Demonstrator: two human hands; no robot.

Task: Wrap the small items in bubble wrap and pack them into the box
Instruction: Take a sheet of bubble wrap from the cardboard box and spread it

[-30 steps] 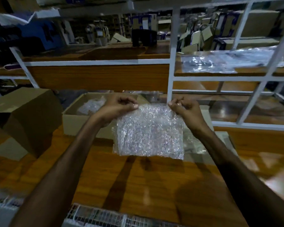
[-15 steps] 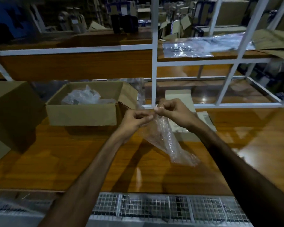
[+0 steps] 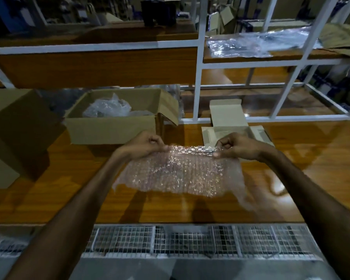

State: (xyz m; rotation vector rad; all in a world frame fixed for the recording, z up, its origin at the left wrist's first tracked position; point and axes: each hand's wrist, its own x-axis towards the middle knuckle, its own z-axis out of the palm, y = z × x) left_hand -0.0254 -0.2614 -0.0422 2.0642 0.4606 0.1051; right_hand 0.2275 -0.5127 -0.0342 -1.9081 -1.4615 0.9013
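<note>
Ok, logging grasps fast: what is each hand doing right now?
Left hand: pinches the bubble wrap sheet at its top left edge.
Right hand: pinches its top right edge.

Clear bubble wrap sheet [image 3: 178, 172] hangs spread above the table, top corners pinched. Open cardboard box [image 3: 111, 126] behind-left contains crumpled plastic.

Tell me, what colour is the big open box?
Brown cardboard, seen best in the head view.
</note>
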